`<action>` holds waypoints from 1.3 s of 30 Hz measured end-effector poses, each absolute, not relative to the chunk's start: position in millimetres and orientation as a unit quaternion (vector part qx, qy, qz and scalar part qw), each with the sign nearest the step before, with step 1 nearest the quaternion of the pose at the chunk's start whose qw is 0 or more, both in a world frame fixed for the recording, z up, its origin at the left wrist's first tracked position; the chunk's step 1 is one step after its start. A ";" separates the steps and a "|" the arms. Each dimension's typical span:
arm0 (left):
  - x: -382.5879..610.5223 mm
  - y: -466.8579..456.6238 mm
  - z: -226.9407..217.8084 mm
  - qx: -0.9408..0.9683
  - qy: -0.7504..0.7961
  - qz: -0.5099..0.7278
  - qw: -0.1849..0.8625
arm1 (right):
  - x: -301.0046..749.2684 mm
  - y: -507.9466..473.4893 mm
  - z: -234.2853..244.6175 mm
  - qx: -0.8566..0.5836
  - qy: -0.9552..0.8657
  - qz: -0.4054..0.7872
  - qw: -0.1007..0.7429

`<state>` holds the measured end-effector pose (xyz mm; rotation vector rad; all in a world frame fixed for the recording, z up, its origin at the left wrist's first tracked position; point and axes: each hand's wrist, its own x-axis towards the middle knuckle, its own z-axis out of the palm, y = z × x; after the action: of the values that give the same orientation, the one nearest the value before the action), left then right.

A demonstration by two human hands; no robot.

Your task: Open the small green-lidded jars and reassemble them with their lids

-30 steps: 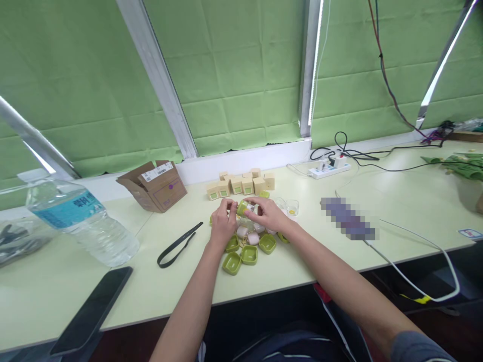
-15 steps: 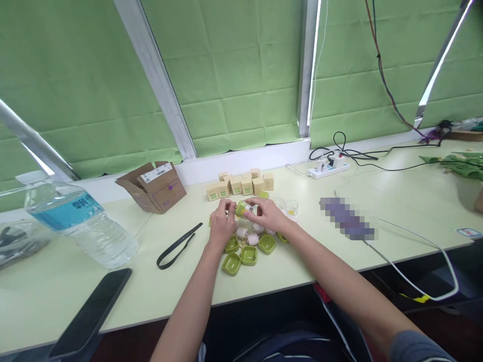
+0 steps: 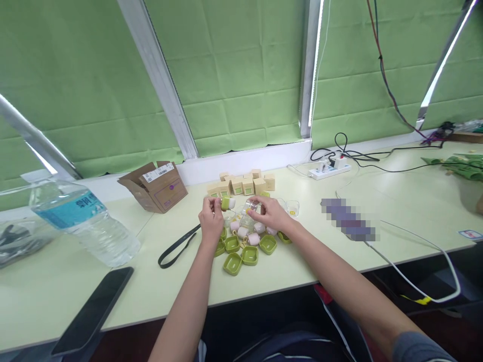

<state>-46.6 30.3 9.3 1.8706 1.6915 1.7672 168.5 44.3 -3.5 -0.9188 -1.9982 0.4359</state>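
Left hand [image 3: 210, 223] moved left off clear jar [image 3: 250, 206] | its fingers [image 3: 216, 202] pinch green cap [image 3: 225, 203] | right hand [image 3: 272, 215] fingers pinch clear jar

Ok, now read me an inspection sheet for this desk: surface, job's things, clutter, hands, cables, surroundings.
Surface: pale table, things gathered at its middle.
Job's things: green cap in left hand, clear jar in right hand; green lids, pink pieces, small tan boxes around.
Clutter: cardboard box, water bottle, phone, black strap.
Hands: both pinch their pieces, held apart above the table.
Cables: power strip with black leads; white cable over the table edge.
Surroundings: green blinds, window frame.
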 end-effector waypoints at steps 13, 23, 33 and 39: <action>-46.5 31.2 5.8 0.628 0.542 0.557 0.033 | 169.7 40.8 0.4 -0.398 -0.780 0.199 0.441; -45.8 31.7 4.3 0.634 0.539 0.554 0.036 | 170.3 38.1 1.3 -0.373 -0.787 0.206 0.445; -44.8 32.1 3.0 0.655 0.537 0.531 0.032 | 170.6 40.2 2.3 -0.390 -0.793 0.194 0.426; -44.4 31.7 3.3 0.655 0.538 0.530 0.036 | 170.0 42.9 -0.4 -0.431 -0.788 0.125 0.420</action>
<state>-44.4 31.7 3.3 2.0117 1.6511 1.6271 170.0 42.9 -0.4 -1.0809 -1.9756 0.3143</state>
